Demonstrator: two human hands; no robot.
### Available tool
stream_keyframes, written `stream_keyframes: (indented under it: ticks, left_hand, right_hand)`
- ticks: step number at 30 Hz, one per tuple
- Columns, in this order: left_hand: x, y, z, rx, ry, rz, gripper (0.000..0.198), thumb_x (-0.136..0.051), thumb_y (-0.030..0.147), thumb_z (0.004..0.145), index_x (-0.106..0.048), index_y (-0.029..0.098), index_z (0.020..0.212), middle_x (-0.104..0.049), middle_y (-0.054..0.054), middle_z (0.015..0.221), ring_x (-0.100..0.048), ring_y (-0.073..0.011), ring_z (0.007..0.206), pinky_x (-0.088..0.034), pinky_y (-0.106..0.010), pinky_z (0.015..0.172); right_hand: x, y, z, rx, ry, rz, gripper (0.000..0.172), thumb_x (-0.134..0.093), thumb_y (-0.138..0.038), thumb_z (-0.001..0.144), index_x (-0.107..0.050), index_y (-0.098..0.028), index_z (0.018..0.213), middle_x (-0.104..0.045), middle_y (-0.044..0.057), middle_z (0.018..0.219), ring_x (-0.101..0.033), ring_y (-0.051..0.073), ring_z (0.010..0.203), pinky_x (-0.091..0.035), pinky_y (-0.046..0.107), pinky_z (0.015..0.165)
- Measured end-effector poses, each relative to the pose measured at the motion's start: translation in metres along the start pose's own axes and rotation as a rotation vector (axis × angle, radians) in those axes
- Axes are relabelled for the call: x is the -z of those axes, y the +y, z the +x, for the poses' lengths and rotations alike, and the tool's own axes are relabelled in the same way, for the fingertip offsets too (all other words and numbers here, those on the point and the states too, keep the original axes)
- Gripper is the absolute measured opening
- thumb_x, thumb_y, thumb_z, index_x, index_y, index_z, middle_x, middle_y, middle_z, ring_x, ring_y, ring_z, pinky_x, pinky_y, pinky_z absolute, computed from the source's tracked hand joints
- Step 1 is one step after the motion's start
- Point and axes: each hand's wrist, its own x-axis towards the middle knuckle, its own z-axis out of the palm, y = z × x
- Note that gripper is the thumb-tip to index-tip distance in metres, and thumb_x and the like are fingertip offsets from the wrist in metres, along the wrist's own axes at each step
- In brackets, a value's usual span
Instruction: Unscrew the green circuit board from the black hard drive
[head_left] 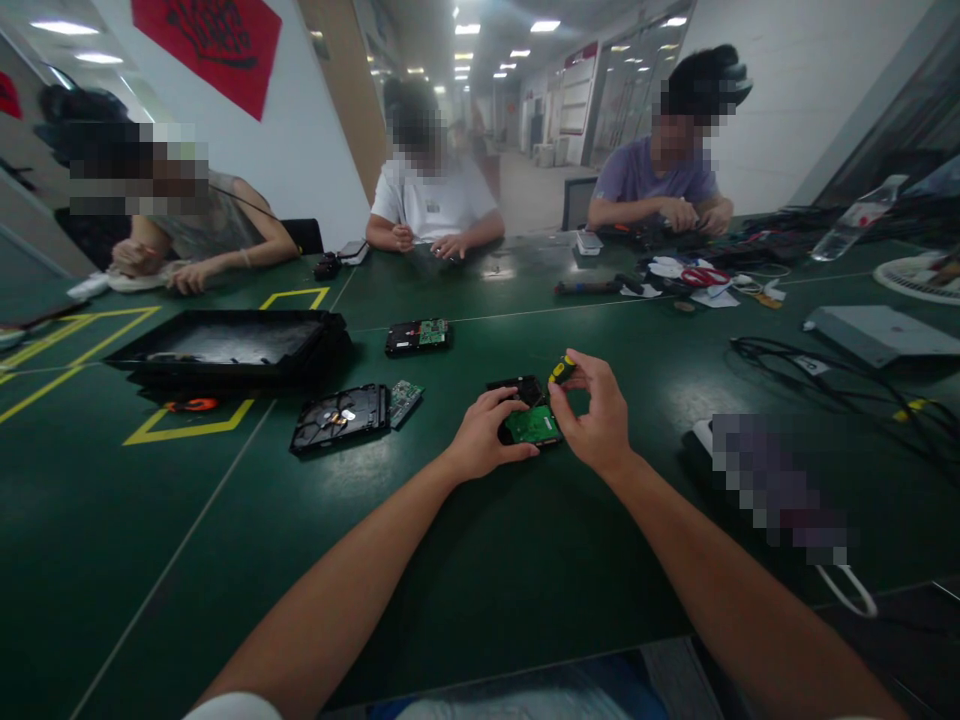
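A hard drive (534, 426) with its green circuit board facing up lies on the green table in front of me. My left hand (484, 432) grips its left side, fingers over the far part and thumb along the near edge. In my right hand (598, 412) is a small yellow-and-black screwdriver (562, 370), its handle pinched between thumb and fingers above the drive's right side. The screwdriver's tip is too small to make out. To the left lies another hard drive (339, 420), with a loose circuit board (406, 402) beside it.
Farther back sit a third drive (418, 336) and a black tray (225, 345). At right are a pouch-like blurred item (772, 490), black cables (810, 365), a grey box (885, 335) and a plastic bottle (859, 218). Three people work across the table (247, 560).
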Motion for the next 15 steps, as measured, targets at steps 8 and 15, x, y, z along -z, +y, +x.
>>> stream_keyframes:
  ticks: [8,15]
  left_hand:
    - [-0.0006,-0.0002,-0.0002,-0.006,0.008,-0.004,0.069,-0.089,0.052,0.076,-0.066,0.027,0.135,-0.053,-0.014,0.156,-0.048,-0.0377,0.147,-0.040,-0.059,0.122]
    - [-0.0002,0.0010,0.0001,-0.002,0.012,-0.019,0.068,-0.090,0.051,0.076,-0.066,0.027,0.135,-0.054,-0.014,0.155,-0.048,-0.0378,0.147,-0.039,-0.059,0.121]
  right_hand:
    - [-0.0002,0.0002,-0.0003,0.009,0.018,-0.012,0.054,-0.068,-0.025,0.097,-0.050,-0.031,0.147,-0.063,0.011,0.131,-0.072,0.025,0.101,-0.069,0.044,0.080]
    - [-0.0010,0.0016,-0.0011,-0.013,0.004,0.024,0.056,-0.063,-0.023,0.100,-0.045,-0.031,0.152,-0.063,0.012,0.138,-0.072,0.026,0.110,-0.068,0.047,0.089]
